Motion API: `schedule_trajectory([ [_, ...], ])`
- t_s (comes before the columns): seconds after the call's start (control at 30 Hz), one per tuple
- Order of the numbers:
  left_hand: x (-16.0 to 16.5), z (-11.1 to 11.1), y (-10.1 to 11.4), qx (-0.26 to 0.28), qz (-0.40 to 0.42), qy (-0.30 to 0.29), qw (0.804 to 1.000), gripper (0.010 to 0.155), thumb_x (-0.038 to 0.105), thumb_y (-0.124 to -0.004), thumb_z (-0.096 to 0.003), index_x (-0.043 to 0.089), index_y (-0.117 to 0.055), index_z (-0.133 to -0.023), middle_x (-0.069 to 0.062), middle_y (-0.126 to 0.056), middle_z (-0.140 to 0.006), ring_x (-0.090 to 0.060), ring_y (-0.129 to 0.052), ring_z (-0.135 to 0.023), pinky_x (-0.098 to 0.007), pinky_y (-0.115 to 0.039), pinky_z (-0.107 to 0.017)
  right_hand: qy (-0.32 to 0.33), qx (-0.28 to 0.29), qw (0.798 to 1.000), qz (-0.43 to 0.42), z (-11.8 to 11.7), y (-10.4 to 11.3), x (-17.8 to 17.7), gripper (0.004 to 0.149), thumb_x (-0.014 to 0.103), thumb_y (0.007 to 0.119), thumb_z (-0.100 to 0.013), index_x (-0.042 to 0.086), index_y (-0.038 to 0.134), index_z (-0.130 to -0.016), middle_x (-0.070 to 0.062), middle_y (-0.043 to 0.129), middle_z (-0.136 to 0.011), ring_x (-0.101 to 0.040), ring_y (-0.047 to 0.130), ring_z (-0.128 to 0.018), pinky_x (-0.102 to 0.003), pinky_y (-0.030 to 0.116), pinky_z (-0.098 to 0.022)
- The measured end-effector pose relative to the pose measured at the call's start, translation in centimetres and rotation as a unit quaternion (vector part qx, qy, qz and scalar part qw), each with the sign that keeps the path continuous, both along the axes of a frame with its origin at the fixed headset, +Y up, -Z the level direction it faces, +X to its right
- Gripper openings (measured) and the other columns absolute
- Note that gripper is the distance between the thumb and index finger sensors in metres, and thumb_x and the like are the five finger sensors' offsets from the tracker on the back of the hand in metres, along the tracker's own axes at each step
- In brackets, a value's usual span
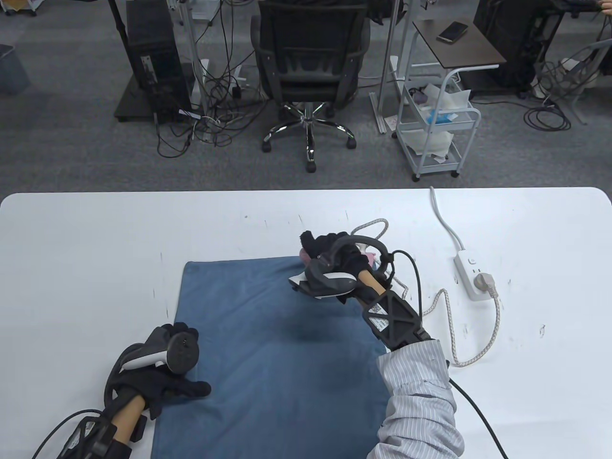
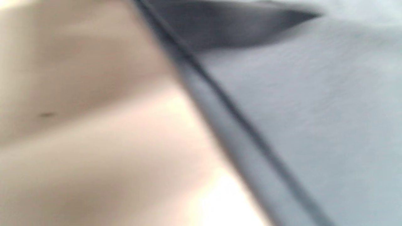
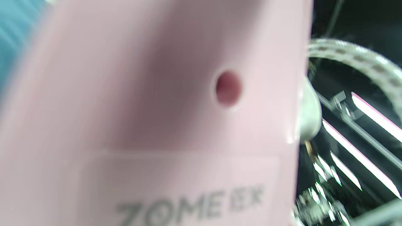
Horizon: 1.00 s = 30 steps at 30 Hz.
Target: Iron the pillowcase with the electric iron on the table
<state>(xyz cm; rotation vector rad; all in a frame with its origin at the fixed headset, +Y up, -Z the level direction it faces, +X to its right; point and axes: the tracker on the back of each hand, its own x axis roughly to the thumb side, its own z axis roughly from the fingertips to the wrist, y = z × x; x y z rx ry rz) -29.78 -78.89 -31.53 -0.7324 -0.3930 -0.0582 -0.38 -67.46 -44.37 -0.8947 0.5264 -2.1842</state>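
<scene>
**Ironing the far corner of the pillowcase**

Gripping the pink iron (image 1: 370,256) by its handle, the right hand (image 1: 334,260) works at the far right corner of the blue pillowcase (image 1: 267,344), fingers wrapped around the grip. The pillowcase lies flat on the white surface (image 1: 95,248). The left hand (image 1: 158,368) rests on its near left edge, thumb out over the cloth; whether the other fingers press or merely lie there, I cannot tell.

The risks, as I judge them: the braided cord (image 1: 449,330) loops loosely beside the right forearm on its way to the power strip (image 1: 473,275), so a sweep toward the near side could snag it or drag it across the cloth. With only one edge held, a push toward the left hand could bunch the fabric and press a crease in. Lingering at the corner could scorch it.

Readable writing: the right wrist view shows "ZOME" printed in grey on the iron's pink body, followed by two characters too blurred to read.
</scene>
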Motion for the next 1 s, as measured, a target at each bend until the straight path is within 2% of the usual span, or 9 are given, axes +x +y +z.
schedule_trajectory([
  [0.1,-0.3,0.0,-0.6,-0.014,-0.037,-0.004,0.999,0.118,0.071,-0.054,-0.0437,-0.002,0.017,-0.104,-0.035,0.024,-0.102,-0.062,0.013,-0.09,-0.068,-0.005,-0.067,0.088,0.017,0.996,-0.023,2.8,2.0,-2.9,0.07,0.051,0.059,-0.049,0.009,0.054,-0.105,0.003,0.087,-0.067,-0.016,0.091,-0.043,-0.037,0.083,-0.042],
  [0.23,-0.5,0.0,-0.7,-0.016,-0.025,0.004,1.0,0.118,0.071,-0.054,-0.0433,-0.002,0.015,-0.105,-0.035,0.022,-0.104,-0.062,0.012,-0.091,-0.068,-0.006,-0.067,0.203,0.005,0.978,-0.054,6.9,1.5,-5.8,0.069,0.052,0.057,-0.05,0.009,0.055,-0.104,0.005,0.087,-0.066,-0.014,0.092,-0.041,-0.034,0.084,-0.04],
  [0.27,-0.5,0.0,-0.8,-0.019,-0.027,0.004,0.999,0.118,0.071,-0.054,-0.0432,-0.002,0.014,-0.105,-0.034,0.021,-0.104,-0.062,0.012,-0.091,-0.068,-0.006,-0.067,0.231,-0.024,0.971,-0.065,8.0,0.8,-6.6,0.069,0.052,0.056,-0.05,0.009,0.056,-0.104,0.005,0.087,-0.065,-0.013,0.092,-0.04,-0.034,0.085,-0.04],
  [0.4,-0.7,0.0,-1.0,-0.025,-0.017,0.01,1.0,0.118,0.071,-0.054,-0.043,-0.001,0.016,-0.105,-0.034,0.022,-0.104,-0.061,0.012,-0.092,-0.067,-0.006,-0.067,0.274,-0.148,0.944,-0.109,10.7,-2.4,-8.2,0.069,0.051,0.055,-0.051,0.007,0.057,-0.103,0.005,0.088,-0.064,-0.013,0.092,-0.038,-0.034,0.085,-0.037],
  [0.47,-0.7,0.0,-1.0,-0.025,-0.018,0.01,0.999,0.118,0.072,-0.053,-0.0429,-0.001,0.016,-0.104,-0.034,0.022,-0.104,-0.061,0.012,-0.092,-0.067,-0.006,-0.067,0.286,-0.174,0.933,-0.13,11.4,-3.5,-8.5,0.069,0.051,0.054,-0.051,0.007,0.058,-0.103,0.005,0.088,-0.063,-0.013,0.092,-0.038,-0.033,0.085,-0.037],
  [0.6,-0.7,0.0,-0.9,-0.026,-0.016,0.011,0.999,0.118,0.072,-0.053,-0.0428,-0.001,0.016,-0.104,-0.034,0.023,-0.103,-0.061,0.012,-0.092,-0.067,-0.006,-0.067,0.29,-0.203,0.921,-0.162,11.6,-5.0,-8.9,0.068,0.051,0.054,-0.051,0.006,0.058,-0.103,0.004,0.088,-0.063,-0.013,0.092,-0.037,-0.033,0.085,-0.036],
  [0.8,-0.7,0.0,-0.9,-0.033,-0.015,0.011,0.999,0.117,0.072,-0.053,-0.0433,-0.001,0.017,-0.103,-0.034,0.024,-0.102,-0.062,0.013,-0.091,-0.068,-0.006,-0.067,0.264,-0.208,0.924,-0.183,10.3,-6.3,-9.4,0.068,0.05,0.053,-0.053,0.005,0.058,-0.103,0.004,0.088,-0.063,-0.013,0.092,-0.037,-0.033,0.085,-0.036],
  [0.93,-0.7,0.0,-0.9,-0.035,-0.016,0.011,0.999,0.118,0.072,-0.053,-0.0431,-0.001,0.018,-0.103,-0.034,0.024,-0.102,-0.062,0.013,-0.091,-0.068,-0.006,-0.067,0.205,-0.16,0.949,-0.177,8.1,-6.4,-9.8,0.068,0.05,0.051,-0.053,0.005,0.058,-0.103,0.005,0.088,-0.063,-0.012,0.092,-0.036,-0.033,0.085,-0.035],
  [1.0,-0.7,0.0,-0.9,-0.036,-0.017,0.011,0.999,0.118,0.072,-0.053,-0.0431,-0.001,0.018,-0.103,-0.034,0.025,-0.102,-0.062,0.013,-0.091,-0.068,-0.006,-0.067,0.171,-0.157,0.954,-0.191,6.6,-6.5,-9.8,0.068,0.05,0.052,-0.054,0.005,0.058,-0.103,0.004,0.088,-0.063,-0.012,0.092,-0.036,-0.033,0.085,-0.035],
])
